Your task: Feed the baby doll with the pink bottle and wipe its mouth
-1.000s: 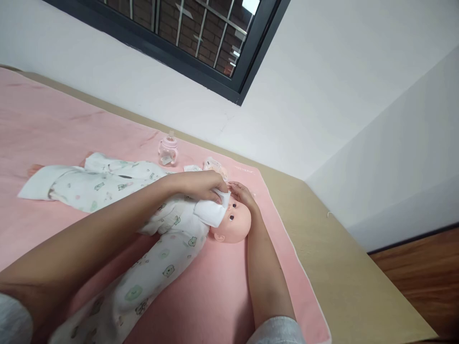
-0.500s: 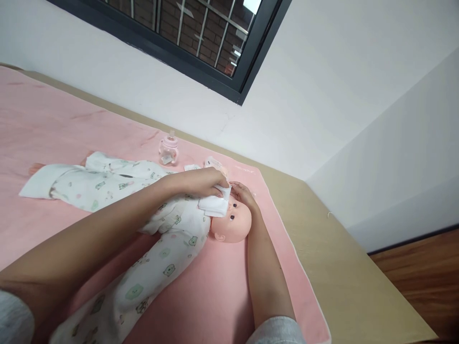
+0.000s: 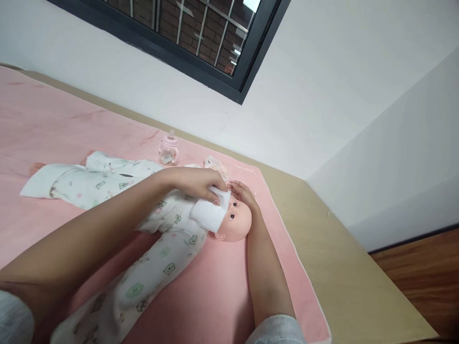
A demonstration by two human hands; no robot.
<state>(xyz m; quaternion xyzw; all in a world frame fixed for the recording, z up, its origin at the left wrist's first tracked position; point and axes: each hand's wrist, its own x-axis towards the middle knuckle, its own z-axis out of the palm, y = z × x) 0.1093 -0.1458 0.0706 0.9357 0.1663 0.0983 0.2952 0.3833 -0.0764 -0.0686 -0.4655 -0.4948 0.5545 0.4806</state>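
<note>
A baby doll (image 3: 239,224) lies on its back in white pyjamas (image 3: 175,234) printed with small green animals. My left hand (image 3: 201,184) pinches a white folded cloth (image 3: 211,215) between thumb and fingers. The cloth lies over the doll's lower face and neck, hiding mouth and chin; the eyes show above it. My right hand (image 3: 242,193) curves along the far side of the doll's head, fingers fairly straight and lying by its cheek. My right forearm runs past the crown.
A pink baby bottle (image 3: 168,150) with handles stands on the pink mat (image 3: 122,129) behind the doll. Beside it lies a clear packet (image 3: 215,166), partly behind my left hand. The mat covers a beige surface (image 3: 315,248) against a white wall with a dark-framed window (image 3: 236,91).
The cloth has spread and shifted toward the near side of the doll's chin and neck, my left hand still pinching it. My right hand stays by the head.
</note>
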